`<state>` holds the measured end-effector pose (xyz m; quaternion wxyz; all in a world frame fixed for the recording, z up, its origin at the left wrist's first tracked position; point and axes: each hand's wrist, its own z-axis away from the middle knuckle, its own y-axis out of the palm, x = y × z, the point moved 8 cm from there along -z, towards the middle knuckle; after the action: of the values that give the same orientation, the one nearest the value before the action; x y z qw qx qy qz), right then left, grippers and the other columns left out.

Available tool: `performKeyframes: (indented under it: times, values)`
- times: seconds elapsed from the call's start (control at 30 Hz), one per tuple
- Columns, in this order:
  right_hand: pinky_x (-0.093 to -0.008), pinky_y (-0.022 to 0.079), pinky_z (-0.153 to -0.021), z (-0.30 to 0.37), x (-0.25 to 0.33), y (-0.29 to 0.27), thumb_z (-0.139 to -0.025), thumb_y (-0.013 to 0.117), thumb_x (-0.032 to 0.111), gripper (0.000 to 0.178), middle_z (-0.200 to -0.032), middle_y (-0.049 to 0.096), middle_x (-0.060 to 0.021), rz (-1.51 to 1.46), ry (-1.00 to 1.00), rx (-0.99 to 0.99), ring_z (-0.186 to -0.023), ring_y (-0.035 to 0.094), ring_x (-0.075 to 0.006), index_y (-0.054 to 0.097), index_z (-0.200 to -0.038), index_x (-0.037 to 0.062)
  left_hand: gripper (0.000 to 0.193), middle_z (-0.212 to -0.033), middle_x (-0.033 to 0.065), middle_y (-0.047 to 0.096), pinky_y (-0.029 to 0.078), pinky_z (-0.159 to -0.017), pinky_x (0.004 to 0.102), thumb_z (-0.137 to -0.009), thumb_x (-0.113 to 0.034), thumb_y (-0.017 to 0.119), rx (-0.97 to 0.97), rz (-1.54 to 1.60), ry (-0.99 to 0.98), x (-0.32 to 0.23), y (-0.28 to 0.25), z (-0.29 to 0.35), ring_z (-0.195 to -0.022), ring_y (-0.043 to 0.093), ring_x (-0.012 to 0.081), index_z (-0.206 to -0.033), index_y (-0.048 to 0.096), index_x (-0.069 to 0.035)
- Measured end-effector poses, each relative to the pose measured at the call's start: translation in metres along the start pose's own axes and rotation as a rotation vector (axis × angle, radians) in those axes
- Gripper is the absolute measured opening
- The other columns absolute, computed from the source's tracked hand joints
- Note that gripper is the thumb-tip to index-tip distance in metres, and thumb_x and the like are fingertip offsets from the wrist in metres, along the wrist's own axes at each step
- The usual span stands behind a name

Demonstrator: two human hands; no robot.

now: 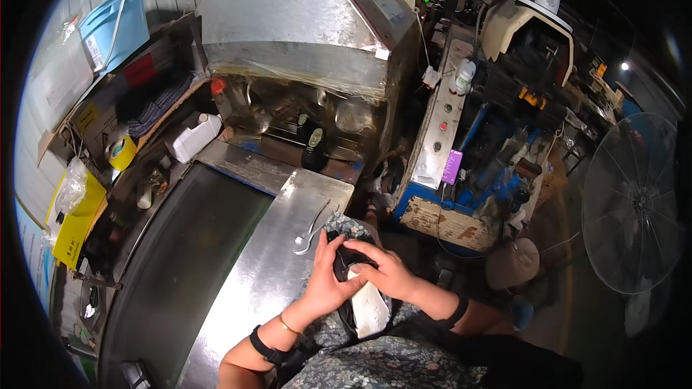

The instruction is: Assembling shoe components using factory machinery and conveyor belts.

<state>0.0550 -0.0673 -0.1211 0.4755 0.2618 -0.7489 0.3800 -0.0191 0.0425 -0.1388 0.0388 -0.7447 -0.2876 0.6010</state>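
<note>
I hold a black shoe with a white sole over my lap, at the edge of a steel table. My left hand grips the shoe's dark upper from the left. My right hand is closed over the top of it from the right. A pair of metal pliers lies on the steel table just above my left hand. Both wrists carry black bands, and the left also has a thin bangle.
A black conveyor belt runs along the left of the steel table into a metal tunnel machine, with a dark shoe at its mouth. A blue machine stands to the right. A large floor fan is at far right.
</note>
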Motion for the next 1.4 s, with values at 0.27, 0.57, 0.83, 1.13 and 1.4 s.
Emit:
performKeyframes:
  times: [0.27,0.57,0.83,1.13,1.4]
  values:
    - [-0.0317,0.049,-0.08,0.072,-0.079,-0.012,-0.097,0.061,0.01,0.015,-0.088,0.067,-0.005,-0.191,0.374,-0.283,-0.087,0.057,-0.009,0.067,-0.101,-0.0035,0.068,-0.13,0.0138,0.057,0.047,-0.099,0.034,-0.076,-0.006,0.08,-0.02,0.053,-0.03,0.006,-0.012,-0.041,-0.117,0.056,0.0227,-0.136,0.049,-0.003]
    - [-0.0314,0.049,-0.095,0.053,-0.111,0.019,-0.108,0.029,0.043,0.057,-0.121,0.066,-0.0127,-0.586,0.71,-0.195,-0.106,0.064,-0.0215,0.052,-0.136,-0.0014,0.06,-0.117,0.0085,0.059,0.049,-0.093,0.0298,-0.081,-0.005,0.078,-0.041,0.543,-0.212,0.029,0.002,-0.035,-0.105,0.058,0.016,-0.132,0.048,-0.002]
    - [-0.0374,0.055,-0.062,0.002,-0.007,0.01,-0.094,0.056,0.021,0.027,-0.088,0.068,-0.0156,1.086,0.009,-0.071,-0.069,0.068,-0.0273,0.063,-0.103,-0.0027,0.058,-0.119,0.0103,0.058,0.048,-0.093,0.0299,-0.082,-0.008,0.077,0.025,0.397,-0.289,0.046,0.006,-0.039,-0.107,0.057,0.017,-0.132,0.048,-0.001]
    - [-0.034,0.034,-0.112,0.073,-0.076,0.016,-0.106,0.043,0.023,0.058,-0.146,0.046,-0.0184,-0.124,0.14,-0.081,-0.135,0.045,-0.025,0.019,-0.152,-0.005,0.072,-0.142,0.0169,0.047,0.035,-0.112,0.0354,-0.091,-0.017,0.07,0.448,0.867,-0.273,0.019,0.008,-0.039,-0.132,0.045,0.0225,-0.149,0.032,0.0]
    - [-0.0446,0.042,-0.103,0.033,-0.045,0.048,-0.102,0.05,0.033,0.074,-0.135,0.045,-0.0401,0.041,0.446,-0.063,-0.126,0.049,-0.0484,0.011,-0.15,-0.0085,0.032,-0.077,0.0238,0.067,0.053,-0.061,0.051,-0.101,-0.026,0.044,-0.159,-0.722,-0.32,0.013,-0.023,-0.016,-0.067,0.065,0.0452,-0.094,0.061,0.001]
